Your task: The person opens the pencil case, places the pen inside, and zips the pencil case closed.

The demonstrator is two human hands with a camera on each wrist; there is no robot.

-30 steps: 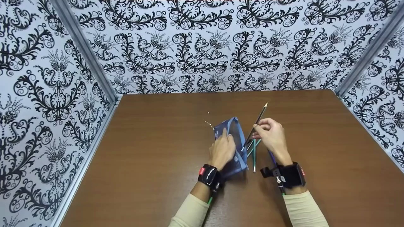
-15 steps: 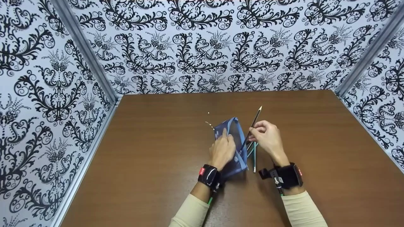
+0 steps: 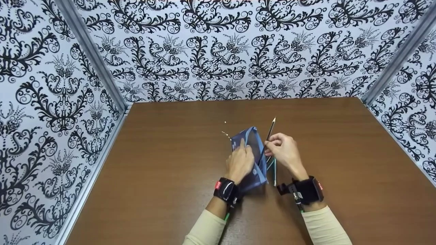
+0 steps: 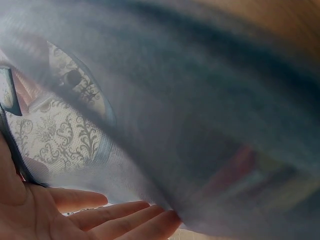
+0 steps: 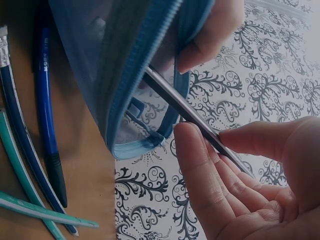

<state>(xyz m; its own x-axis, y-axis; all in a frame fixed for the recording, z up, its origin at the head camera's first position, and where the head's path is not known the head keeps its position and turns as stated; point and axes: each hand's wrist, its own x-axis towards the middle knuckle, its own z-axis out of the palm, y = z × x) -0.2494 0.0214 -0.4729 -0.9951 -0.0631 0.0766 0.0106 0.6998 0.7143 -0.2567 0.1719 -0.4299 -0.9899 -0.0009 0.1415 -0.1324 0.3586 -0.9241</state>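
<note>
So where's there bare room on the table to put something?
Between the left hand and left wall, and between the right hand and right wall. It's crowded beside the pouch, near the right hand: pencils lie there.

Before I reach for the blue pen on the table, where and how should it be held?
Probably the middle, pinched from above across its width: the slim blue pen lies on the table, apart from the dark blue pencil there but close at its dark end.

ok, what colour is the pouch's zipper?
Blue: the zipper on the mesh pouch shows best in the right wrist view.
</note>
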